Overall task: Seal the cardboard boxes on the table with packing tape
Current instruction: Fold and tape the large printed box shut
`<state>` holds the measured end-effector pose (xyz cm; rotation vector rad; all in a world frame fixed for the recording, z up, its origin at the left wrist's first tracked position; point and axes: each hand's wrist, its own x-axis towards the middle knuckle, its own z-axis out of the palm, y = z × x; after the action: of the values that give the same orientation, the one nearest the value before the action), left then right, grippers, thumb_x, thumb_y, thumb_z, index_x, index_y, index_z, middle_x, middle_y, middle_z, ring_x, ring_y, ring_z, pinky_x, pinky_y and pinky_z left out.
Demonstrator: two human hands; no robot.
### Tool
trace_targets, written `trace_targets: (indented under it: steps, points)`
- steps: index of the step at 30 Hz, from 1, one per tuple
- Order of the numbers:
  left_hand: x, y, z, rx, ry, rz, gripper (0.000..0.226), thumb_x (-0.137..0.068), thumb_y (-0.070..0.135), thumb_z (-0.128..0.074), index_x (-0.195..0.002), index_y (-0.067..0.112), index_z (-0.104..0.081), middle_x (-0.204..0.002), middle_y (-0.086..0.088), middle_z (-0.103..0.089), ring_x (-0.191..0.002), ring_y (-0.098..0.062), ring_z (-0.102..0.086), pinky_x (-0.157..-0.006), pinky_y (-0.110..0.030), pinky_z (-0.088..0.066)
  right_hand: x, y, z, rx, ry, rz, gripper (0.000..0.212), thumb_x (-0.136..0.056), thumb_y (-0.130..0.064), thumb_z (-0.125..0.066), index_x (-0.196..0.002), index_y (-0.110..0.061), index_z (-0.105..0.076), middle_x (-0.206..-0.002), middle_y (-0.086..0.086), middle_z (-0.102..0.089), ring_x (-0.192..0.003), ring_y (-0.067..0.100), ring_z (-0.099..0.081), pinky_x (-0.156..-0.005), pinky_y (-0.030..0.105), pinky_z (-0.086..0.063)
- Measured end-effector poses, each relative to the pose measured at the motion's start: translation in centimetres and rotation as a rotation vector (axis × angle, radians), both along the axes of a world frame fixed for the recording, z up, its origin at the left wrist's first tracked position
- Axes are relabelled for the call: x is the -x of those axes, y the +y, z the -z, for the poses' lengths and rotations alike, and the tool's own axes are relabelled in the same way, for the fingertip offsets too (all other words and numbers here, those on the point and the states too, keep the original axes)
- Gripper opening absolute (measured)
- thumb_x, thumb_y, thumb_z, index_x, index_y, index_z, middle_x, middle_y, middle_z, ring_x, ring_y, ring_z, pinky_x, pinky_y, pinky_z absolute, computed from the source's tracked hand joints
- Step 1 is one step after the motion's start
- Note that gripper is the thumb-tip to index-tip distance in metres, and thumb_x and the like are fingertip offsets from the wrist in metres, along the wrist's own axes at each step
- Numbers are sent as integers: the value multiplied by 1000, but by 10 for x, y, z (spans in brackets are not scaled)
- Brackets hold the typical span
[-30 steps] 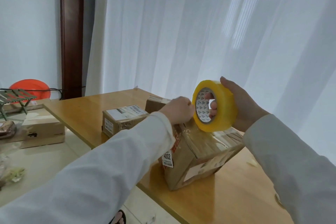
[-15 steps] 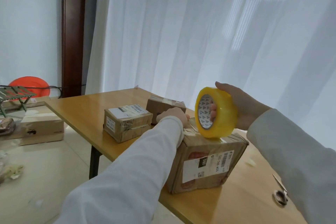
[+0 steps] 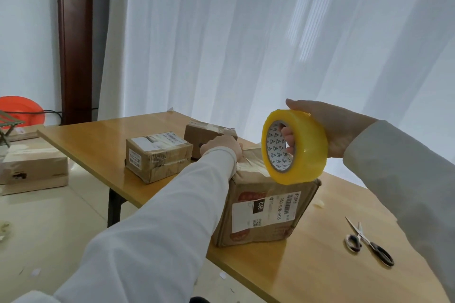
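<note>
Two hands tape: right hand [image 3: 327, 128] fingers [image 3: 288, 139] grip the tape roll [image 3: 295, 147]; left hand [image 3: 221, 148], fingers hidden, pins the box [image 3: 266, 209]; tape could wrinkle if it slips.

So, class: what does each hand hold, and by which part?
Right hand: yellow roll of packing tape, fingers through its core. Left hand rests on the nearest brown cardboard box; its grip is hidden.

Place: a plain room used for packing parcels, likely a home or small office; which one is unclear.
Table: long yellow-wood table [image 3: 93, 145] across the middle, bearing labelled brown cardboard boxes [image 3: 157, 157].
Backdrop: sheer white curtains [image 3: 246, 44] fill the upper right; dark brown wooden door frame [image 3: 75, 39] upper left.
Floor: pale tiles [image 3: 49, 224] lower left, another taped cardboard box [image 3: 34, 169] there.
Tools: black-handled scissors [image 3: 369, 241] lower right.
</note>
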<state>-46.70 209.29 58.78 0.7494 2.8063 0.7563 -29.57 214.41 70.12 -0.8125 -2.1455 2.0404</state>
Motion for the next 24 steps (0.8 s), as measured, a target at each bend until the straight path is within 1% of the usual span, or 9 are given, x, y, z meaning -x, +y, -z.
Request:
trace_targets:
  steps: [3, 7, 12, 15, 17, 18, 19, 21, 24]
  points:
    - [-5, 0, -1, 13, 57, -4, 31, -99, 36, -39, -118, 22, -60, -109, -1, -62, -82, -21, -49, -75, -33, -35, -6, -3, -4, -19, -22, -18, 47, -91, -40, -53, -73, 0, -69, -61, 8, -64, -46, 17, -60, -50, 29, -56]
    - [-14, -2, -3, 16, 101, -18, 30, -100, 35, -40, -115, 16, -59, -90, -3, -55, -80, -20, -47, -74, -33, -33, -11, -6, -1, 8, -13, -6, 42, -92, -40, -52, -83, -1, -65, -62, 7, -64, -47, 17, -61, -51, 28, -56]
    - [-17, -5, 4, -122, 293, 23, 26, -99, 23, -40, -119, 16, -56, -108, -2, -64, -94, -23, -60, -72, -32, -38, -14, -10, 3, 62, 11, 42, 42, -93, -41, -50, -84, -2, -62, -54, 4, -58, -40, 14, -55, -45, 24, -53]
    - [-28, -15, 3, -266, 307, 239, 23, -96, 31, -40, -106, 22, -59, -102, 3, -63, -95, -21, -58, -85, -35, -43, -18, -9, 6, 63, 11, 51, 42, -92, -41, -50, -85, -2, -62, -52, 3, -56, -39, 13, -53, -43, 22, -51]
    - [-39, -26, -3, -184, 254, 372, 24, -93, 40, -37, -87, 23, -52, -92, 2, -59, -91, -22, -54, -94, -42, -39, -19, -9, 6, 34, 3, 48, 42, -93, -42, -50, -86, -2, -61, -51, 2, -54, -38, 12, -52, -43, 21, -50]
    - [-41, -32, -5, -90, 261, 412, 28, -92, 45, -34, -89, 21, -50, -99, -1, -59, -96, -24, -52, -99, -46, -35, -19, -9, 6, 25, 3, 51, 42, -93, -42, -49, -86, -2, -61, -51, 2, -54, -38, 12, -51, -43, 21, -50]
    - [-42, -37, -7, 11, 277, 445, 38, -91, 50, -34, -102, 18, -51, -116, -5, -57, -108, -25, -48, -105, -50, -29, -19, -9, 6, 19, 7, 54, 42, -93, -42, -49, -86, -2, -61, -50, 2, -55, -38, 12, -51, -43, 20, -50]
    - [-41, -46, -11, 199, 253, 516, 82, -82, 71, -38, -141, 16, -30, -150, -3, -30, -137, -25, -27, -113, -54, -15, -19, -9, 6, 12, 10, 58, 41, -93, -42, -49, -88, -3, -61, -51, 2, -56, -38, 12, -52, -43, 21, -50]
    - [-40, -52, -15, 330, 119, 540, 129, -56, 92, -48, -151, 23, 4, -160, 5, 3, -146, -20, 2, -117, -52, -9, -19, -7, 7, 1, 7, 54, 42, -92, -43, -50, -93, -3, -62, -52, 2, -57, -39, 12, -53, -43, 22, -50]
